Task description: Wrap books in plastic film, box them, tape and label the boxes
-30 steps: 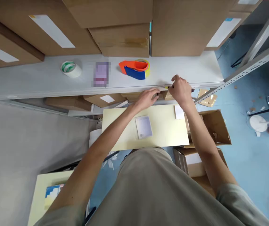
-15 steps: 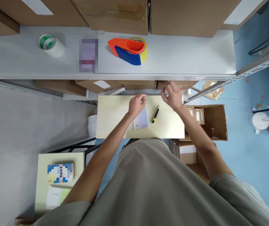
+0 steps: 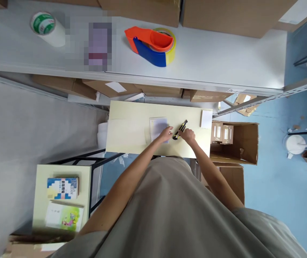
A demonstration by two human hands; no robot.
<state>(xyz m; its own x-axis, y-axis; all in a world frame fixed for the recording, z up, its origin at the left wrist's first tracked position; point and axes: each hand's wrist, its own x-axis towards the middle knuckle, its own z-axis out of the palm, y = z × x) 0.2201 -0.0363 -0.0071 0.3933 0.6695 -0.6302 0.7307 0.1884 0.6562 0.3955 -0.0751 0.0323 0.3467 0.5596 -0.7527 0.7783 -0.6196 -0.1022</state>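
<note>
The black-and-yellow utility knife [image 3: 183, 125] lies slantwise over the middle of the pale table [image 3: 126, 125]. My right hand [image 3: 189, 135] has its fingers closed at the knife's lower half. Just left of the knife, my left hand [image 3: 166, 133] is above the right edge of a thin pale booklet [image 3: 157, 125]. Its fingers are loosely bent and apart, holding nothing, and it covers part of the booklet. Whether the left hand touches the booklet I cannot tell.
A white box-like item [image 3: 206, 119] is at the table's right end. An open carton [image 3: 246, 143] with small boxes stands right of it. Above is a grey shelf [image 3: 223, 61] with a tape dispenser [image 3: 153, 46] and a tape roll [image 3: 48, 28]. Books [image 3: 62, 188] lie on a side table at lower left.
My right hand has come down from the far right of the table onto the knife, which is now turned more slantwise. My left hand has moved nearer to me, and the view has shifted.
</note>
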